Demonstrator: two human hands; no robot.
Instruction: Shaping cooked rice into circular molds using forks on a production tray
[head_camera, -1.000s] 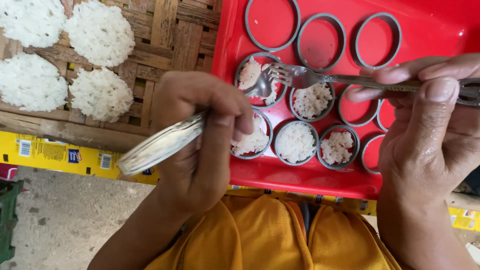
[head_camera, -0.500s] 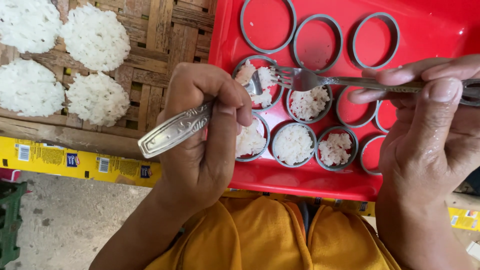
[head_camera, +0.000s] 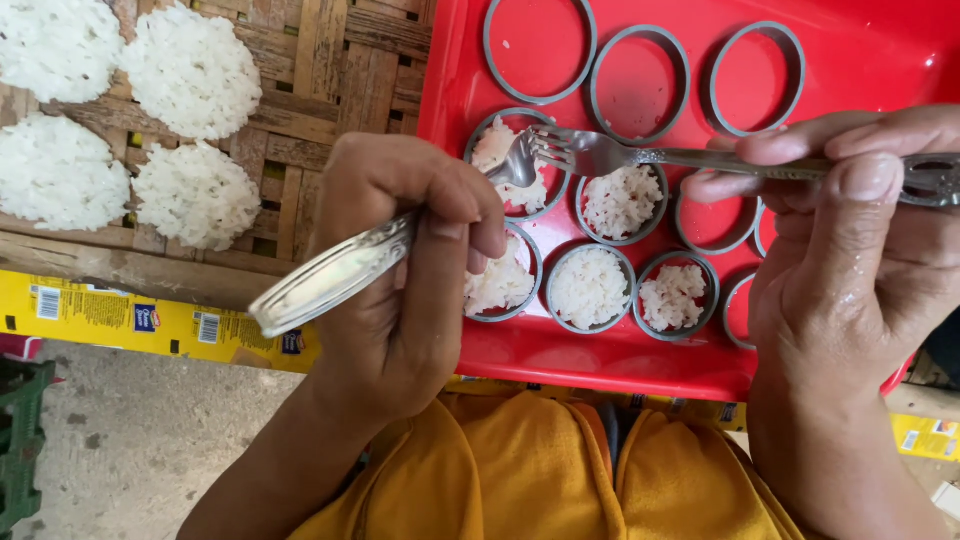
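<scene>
- Gripping a silver spoon (head_camera: 350, 268), my left hand (head_camera: 400, 290) is closed around its handle, the bowl reaching into a grey ring mould (head_camera: 512, 163) partly filled with white rice.
- My right hand (head_camera: 860, 240) pinches a fork (head_camera: 620, 155) by the handle, tines meeting the spoon over that same mould.
- The mould sits in the red tray (head_camera: 600, 365), beside other rings holding rice and three bare ones at the far edge.
- Judgement: push the rice off the spoon with the fork, then press evenly to the rim without shifting the ring.
- Round rice cakes (head_camera: 190, 75) lie on the woven bamboo rack (head_camera: 330, 70) left of the tray.
</scene>
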